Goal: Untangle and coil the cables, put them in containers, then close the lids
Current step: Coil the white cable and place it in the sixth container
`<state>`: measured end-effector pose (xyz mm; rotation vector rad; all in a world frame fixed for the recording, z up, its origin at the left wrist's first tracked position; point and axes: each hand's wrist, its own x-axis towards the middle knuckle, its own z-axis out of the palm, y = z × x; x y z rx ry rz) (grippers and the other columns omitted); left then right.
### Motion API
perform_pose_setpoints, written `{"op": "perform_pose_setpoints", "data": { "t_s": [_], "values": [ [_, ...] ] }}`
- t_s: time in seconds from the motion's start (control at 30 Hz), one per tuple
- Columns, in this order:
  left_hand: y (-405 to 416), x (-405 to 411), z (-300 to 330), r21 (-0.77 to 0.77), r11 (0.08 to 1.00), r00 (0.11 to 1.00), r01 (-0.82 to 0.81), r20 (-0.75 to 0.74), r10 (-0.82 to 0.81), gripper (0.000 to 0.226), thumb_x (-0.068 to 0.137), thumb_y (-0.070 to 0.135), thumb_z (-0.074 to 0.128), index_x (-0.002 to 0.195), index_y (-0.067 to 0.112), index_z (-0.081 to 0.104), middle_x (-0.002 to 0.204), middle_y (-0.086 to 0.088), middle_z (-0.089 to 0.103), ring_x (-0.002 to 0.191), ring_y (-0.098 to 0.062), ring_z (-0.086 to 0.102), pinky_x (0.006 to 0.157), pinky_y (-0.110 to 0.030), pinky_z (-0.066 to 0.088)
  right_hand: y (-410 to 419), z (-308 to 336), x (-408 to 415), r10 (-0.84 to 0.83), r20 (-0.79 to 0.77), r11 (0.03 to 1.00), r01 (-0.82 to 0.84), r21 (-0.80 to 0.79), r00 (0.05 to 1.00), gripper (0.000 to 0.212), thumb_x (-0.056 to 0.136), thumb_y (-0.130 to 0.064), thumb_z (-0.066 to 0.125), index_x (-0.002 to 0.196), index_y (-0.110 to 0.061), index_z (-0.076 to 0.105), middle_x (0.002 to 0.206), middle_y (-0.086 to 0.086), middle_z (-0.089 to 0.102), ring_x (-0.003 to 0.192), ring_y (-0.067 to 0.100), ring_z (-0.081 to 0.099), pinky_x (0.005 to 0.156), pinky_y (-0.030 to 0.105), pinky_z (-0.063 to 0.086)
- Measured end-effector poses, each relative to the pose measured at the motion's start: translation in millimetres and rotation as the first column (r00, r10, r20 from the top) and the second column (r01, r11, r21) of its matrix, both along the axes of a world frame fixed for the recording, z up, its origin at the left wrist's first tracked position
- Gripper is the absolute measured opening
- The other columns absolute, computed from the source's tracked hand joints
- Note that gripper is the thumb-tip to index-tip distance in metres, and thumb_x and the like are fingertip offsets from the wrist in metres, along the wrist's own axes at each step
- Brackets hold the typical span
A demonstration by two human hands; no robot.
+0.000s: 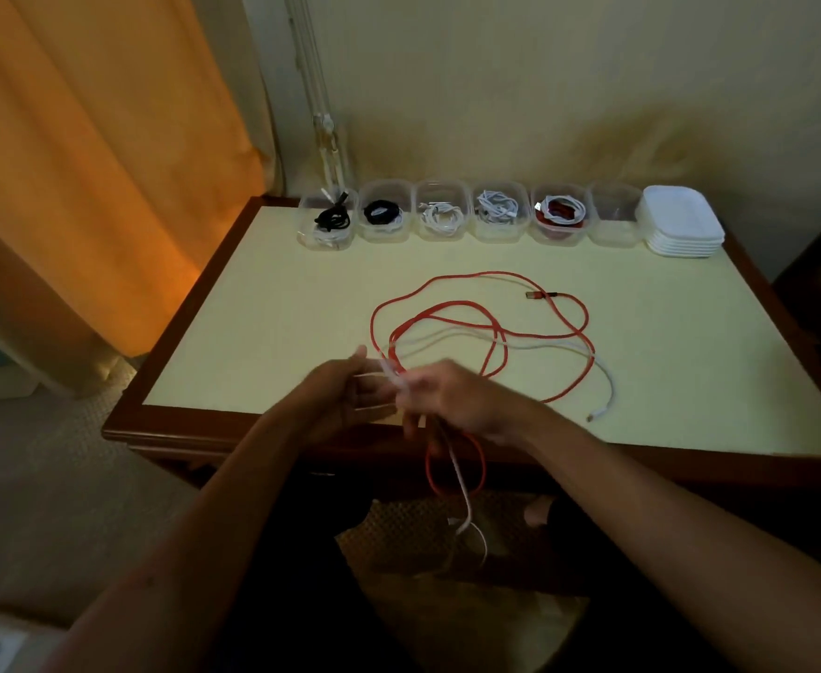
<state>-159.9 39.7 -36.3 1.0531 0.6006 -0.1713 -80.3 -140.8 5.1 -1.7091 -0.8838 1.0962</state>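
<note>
6 containers point(471, 216) line the table's point(263, 332) back edge, lids point(683, 225) stacked at their right.

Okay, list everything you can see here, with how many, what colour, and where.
Clear plastic containers: six, in a row at the table's far edge; five hold coiled cables, the rightmost looks empty.
White plastic lids: one stack, right of the row.
Red cable: one, looped across the table, hanging over the near edge.
White cable: one, tangled with the red.
Cream-topped wooden table: one.
Orange curtain: left.
Left hand: holds the white cable.
Right hand: holds both cables.
</note>
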Motion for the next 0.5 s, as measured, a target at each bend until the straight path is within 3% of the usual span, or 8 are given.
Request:
{"op": "perform_pose_setpoints", "data": {
  "t_s": [0.07, 0.13, 0.23, 0.33, 0.4, 0.5],
  "values": [
    [4.1, 3.9, 3.7, -0.024, 0.999, 1.000, -0.030, 0.004, 0.031, 0.049, 0.103, 0.041, 0.036, 0.118, 0.002, 0.062, 0.100, -0.019, 0.072, 0.085, -0.028, 0.071, 0.071, -0.035, 0.058, -3.9, -12.5, -11.9, 0.222, -0.001, 0.964, -0.220, -0.148, 0.975, 0.027, 0.103, -0.013, 0.048, 0.127, -0.010, 0.059, 0.080, 0.002, 0.069, 0.057, 0.015, 0.065, 0.057, 0.028, 0.056],
    [3.4, 4.0, 6.1, 0.021, 1.000, 1.000, -0.010, -0.005, 0.010, 0.040, 0.103, 0.035, 0.042, 0.115, 0.001, 0.061, 0.081, -0.013, 0.068, 0.068, -0.022, 0.066, 0.062, -0.029, 0.054, -7.7, -22.9, -17.4, 0.365, -0.065, 0.904, -0.370, -0.216, 0.929, 0.033, 0.102, -0.013, 0.051, 0.135, -0.011, 0.056, 0.087, 0.006, 0.070, 0.066, 0.015, 0.068, 0.063, 0.025, 0.057],
    [1.2, -0.3, 2.5, 0.069, 0.996, 0.998, 0.053, 0.010, -0.054, 0.028, 0.102, 0.020, 0.044, 0.110, 0.001, 0.063, 0.060, -0.001, 0.045, 0.050, -0.011, 0.040, 0.049, -0.021, 0.037, -11.4, -32.4, -15.3, 0.425, -0.039, 0.883, -0.424, -0.200, 0.904, 0.043, 0.100, -0.019, 0.056, 0.142, -0.014, 0.049, 0.105, 0.004, 0.074, 0.092, 0.013, 0.071, 0.087, 0.030, 0.056],
    [5.7, -10.1, -2.6, 0.079, 0.991, 0.991, 0.109, 0.064, -0.114, 0.023, 0.099, 0.013, 0.044, 0.098, 0.003, 0.064, 0.057, 0.001, 0.041, 0.050, -0.010, 0.039, 0.048, -0.020, 0.035, -10.8, -33.3, -5.5, 0.029, -0.245, 0.993, -0.056, -0.104, 0.969, 0.062, 0.096, -0.023, 0.062, 0.150, -0.010, 0.034, 0.121, 0.009, 0.068, 0.107, 0.019, 0.069, 0.099, 0.042, 0.053],
    [8.5, -17.6, -4.7, 0.057, 0.982, 0.980, 0.178, 0.086, -0.182, 0.020, 0.094, 0.013, 0.047, 0.089, 0.005, 0.065, 0.062, -0.002, 0.047, 0.055, -0.013, 0.046, 0.051, -0.022, 0.041, -9.3, -27.9, 7.7, -0.226, -0.387, 0.973, 0.222, -0.056, 0.894, 0.069, 0.093, -0.028, 0.064, 0.151, -0.010, 0.030, 0.128, 0.010, 0.063, 0.111, 0.023, 0.066, 0.098, 0.046, 0.053],
    [11.4, -27.9, -10.9, 0.060, 0.949, 0.946, 0.309, 0.084, -0.313, 0.019, 0.092, 0.012, 0.051, 0.084, 0.005, 0.066, 0.072, -0.007, 0.055, 0.066, -0.018, 0.056, 0.061, -0.026, 0.050, -6.2, -16.4, 28.0, -0.364, -0.551, 0.903, 0.430, -0.010, 0.751, 0.061, 0.096, -0.033, 0.059, 0.147, -0.009, 0.035, 0.144, 0.015, 0.049, 0.121, 0.030, 0.058, 0.097, 0.050, 0.052]
  ]
}}
